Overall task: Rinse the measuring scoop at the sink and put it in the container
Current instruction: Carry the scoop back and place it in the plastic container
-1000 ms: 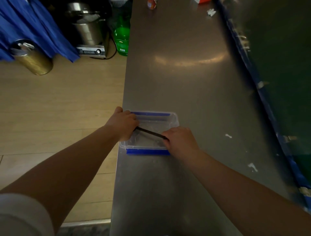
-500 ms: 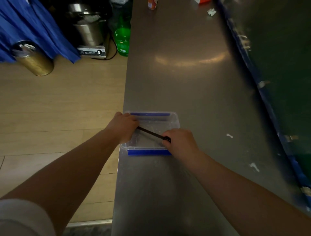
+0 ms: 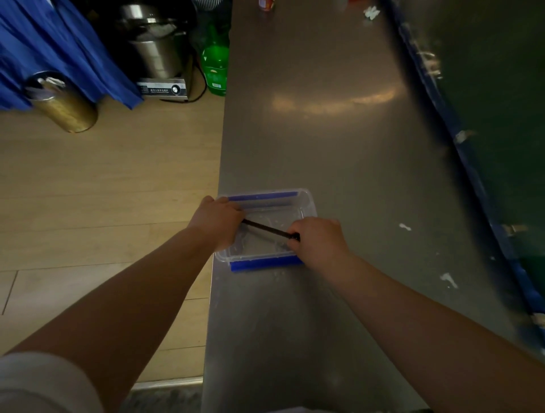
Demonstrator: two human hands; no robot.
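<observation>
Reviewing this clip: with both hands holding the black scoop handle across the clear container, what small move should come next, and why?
Probably lower the scoop and let go. Its black handle spans the open container on the steel counter, the left hand gripping one end and the right hand the other. The handle looks to be inside the rim; whether it touches the bottom cannot be told.

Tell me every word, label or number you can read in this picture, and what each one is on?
No text can be read here.
Panel of the cooker base on the floor: a line of small print beside the knob, too blurred to read.
Label on the green bottle: pale markings, too small to read.
Can at the counter's far end: cut off by the frame, nothing legible.
Clear container under the hands: no print visible.
</observation>
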